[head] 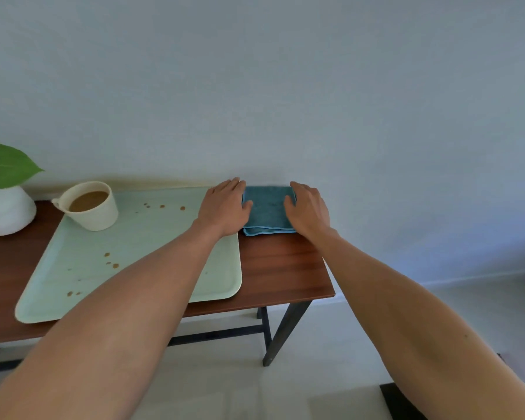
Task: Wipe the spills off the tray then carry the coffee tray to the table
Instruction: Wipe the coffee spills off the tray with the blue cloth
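A pale green tray (152,237) lies on a dark wooden side table (282,268). Brown coffee drops (111,262) dot its surface near the middle and the far edge. A cream cup of coffee (91,206) stands on the tray's far left corner. To the right of the tray, against the wall, lies a folded blue cloth (269,212). My left hand (225,207) rests flat at the cloth's left edge, over the tray's far right corner. My right hand (308,207) rests flat on the cloth's right edge. Neither hand has the cloth closed in its fingers.
A white vase (5,210) with a green leaf (6,165) stands at the table's left end, close to the cup. The wall runs directly behind the table. The table's right edge drops to a pale floor; a dark object (402,400) lies low right.
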`<state>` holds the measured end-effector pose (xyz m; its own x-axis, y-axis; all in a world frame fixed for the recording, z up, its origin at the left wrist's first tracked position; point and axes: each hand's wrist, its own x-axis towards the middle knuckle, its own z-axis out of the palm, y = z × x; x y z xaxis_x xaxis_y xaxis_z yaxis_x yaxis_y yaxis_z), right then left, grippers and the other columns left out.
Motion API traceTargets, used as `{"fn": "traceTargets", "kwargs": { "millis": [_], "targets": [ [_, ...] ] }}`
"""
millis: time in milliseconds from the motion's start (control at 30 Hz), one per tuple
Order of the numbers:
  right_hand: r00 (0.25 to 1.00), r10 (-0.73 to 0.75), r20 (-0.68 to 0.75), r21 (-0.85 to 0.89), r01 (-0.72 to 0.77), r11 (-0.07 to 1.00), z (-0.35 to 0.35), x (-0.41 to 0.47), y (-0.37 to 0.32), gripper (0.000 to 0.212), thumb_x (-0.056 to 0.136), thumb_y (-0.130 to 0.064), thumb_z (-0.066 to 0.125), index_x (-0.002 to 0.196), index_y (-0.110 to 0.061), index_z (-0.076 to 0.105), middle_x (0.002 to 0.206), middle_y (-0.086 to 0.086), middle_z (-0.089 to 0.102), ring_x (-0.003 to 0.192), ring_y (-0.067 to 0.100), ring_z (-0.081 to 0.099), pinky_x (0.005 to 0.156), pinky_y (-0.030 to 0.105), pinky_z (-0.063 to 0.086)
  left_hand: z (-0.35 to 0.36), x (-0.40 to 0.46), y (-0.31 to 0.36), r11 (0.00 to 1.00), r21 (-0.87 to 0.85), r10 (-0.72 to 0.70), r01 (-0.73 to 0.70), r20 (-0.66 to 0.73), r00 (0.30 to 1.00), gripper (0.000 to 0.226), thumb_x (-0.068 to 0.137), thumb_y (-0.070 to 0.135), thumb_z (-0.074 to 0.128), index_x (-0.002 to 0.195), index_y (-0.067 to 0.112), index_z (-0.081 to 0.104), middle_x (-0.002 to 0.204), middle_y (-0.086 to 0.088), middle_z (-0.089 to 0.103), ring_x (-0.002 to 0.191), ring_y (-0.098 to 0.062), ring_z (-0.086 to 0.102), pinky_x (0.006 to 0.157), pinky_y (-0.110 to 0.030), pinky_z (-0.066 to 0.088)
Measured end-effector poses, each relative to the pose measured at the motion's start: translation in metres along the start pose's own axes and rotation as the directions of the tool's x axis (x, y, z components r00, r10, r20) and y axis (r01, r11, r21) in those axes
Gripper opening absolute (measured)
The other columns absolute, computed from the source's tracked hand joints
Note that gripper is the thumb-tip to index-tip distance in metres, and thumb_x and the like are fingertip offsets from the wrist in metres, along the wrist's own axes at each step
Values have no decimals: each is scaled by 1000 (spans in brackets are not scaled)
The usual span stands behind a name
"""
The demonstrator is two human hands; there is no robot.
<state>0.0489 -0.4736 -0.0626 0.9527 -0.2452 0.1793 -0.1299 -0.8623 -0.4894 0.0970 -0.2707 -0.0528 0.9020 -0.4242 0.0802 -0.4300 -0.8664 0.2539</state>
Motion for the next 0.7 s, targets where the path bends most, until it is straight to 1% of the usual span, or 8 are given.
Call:
{"fn": "traceTargets", "kwargs": {
  "millis": [33, 133, 233, 367, 467, 533, 600, 700],
  "targets": [
    [1000, -5, 17, -10, 5, 1000, 3, 5, 4, 30, 101, -22, 47, 124, -8, 60, 120, 10, 65, 118, 35, 54, 89, 43, 48, 4, 4, 2, 1000, -5, -14, 14, -3, 1000, 56, 104, 39, 43, 153, 12, 40, 160, -9, 39, 148, -27, 34, 119, -43, 26],
    [998, -7, 63, -21, 8, 1000, 11, 18, 13, 38, 101, -20, 48, 137, -9, 56, 126, 12, 62, 121, 34, 50, 92, 44, 46, 15, 17, 7, 997, -24, -72, 71, -35, 997, 37, 103, 32, 44, 130, 11, 58, 134, -7, 61, 129, -31, 52, 107, -43, 35],
    [999, 1, 54, -13, 0, 1000, 17, 30, 18, 41, 99, -19, 51, 139, -11, 56, 128, 14, 62, 121, 35, 50, 96, 43, 42, 23, 27, 8, 993, -9, -118, 118, -86, 989, 21, 100, 26, 45, 99, 13, 62, 107, -5, 67, 111, -31, 57, 96, -41, 33],
    [988, 132, 85, 125, -142, 982, 21, 43, 19, 46, 91, -15, 53, 137, -16, 57, 122, 4, 67, 117, 31, 53, 95, 38, 30, 32, 36, 8, 993, 30, -110, 117, -168, 980, 27, 95, 19, 49, 112, 17, 69, 111, -3, 67, 109, -29, 56, 94, -40, 26],
    [981, 148, 123, 186, -169, 968, 22, 46, 16, 38, 86, -13, 54, 119, -24, 68, 106, -6, 70, 109, 24, 56, 88, 34, 27, 36, 40, 10, 991, 18, -124, 129, -173, 977, 35, 92, 16, 51, 123, 20, 66, 115, -4, 66, 111, -29, 55, 94, -41, 23],
    [987, 120, 107, 268, -144, 953, 20, 43, 14, 30, 83, -12, 56, 102, -31, 69, 91, -15, 65, 101, 20, 58, 87, 35, 29, 37, 42, 13, 990, 1, -140, 142, -174, 975, 37, 91, 15, 52, 125, 20, 65, 116, -4, 66, 112, -29, 54, 94, -41, 23],
    [992, 85, 94, 374, -115, 920, 16, 40, 14, 27, 81, -9, 56, 90, -33, 63, 86, -17, 62, 94, 17, 59, 88, 37, 36, 38, 42, 15, 986, -28, -165, 163, -167, 972, 37, 91, 17, 53, 125, 21, 66, 118, -4, 65, 114, -29, 54, 95, -41, 24],
    [993, 55, 106, 543, -104, 833, 8, 34, 16, 26, 83, -3, 52, 91, -25, 61, 91, -9, 63, 87, 13, 60, 78, 29, 47, 35, 39, 16, 972, -126, -219, 198, -192, 957, 27, 89, 22, 57, 114, 23, 68, 114, -2, 62, 111, -26, 53, 93, -39, 26]
  ]
}}
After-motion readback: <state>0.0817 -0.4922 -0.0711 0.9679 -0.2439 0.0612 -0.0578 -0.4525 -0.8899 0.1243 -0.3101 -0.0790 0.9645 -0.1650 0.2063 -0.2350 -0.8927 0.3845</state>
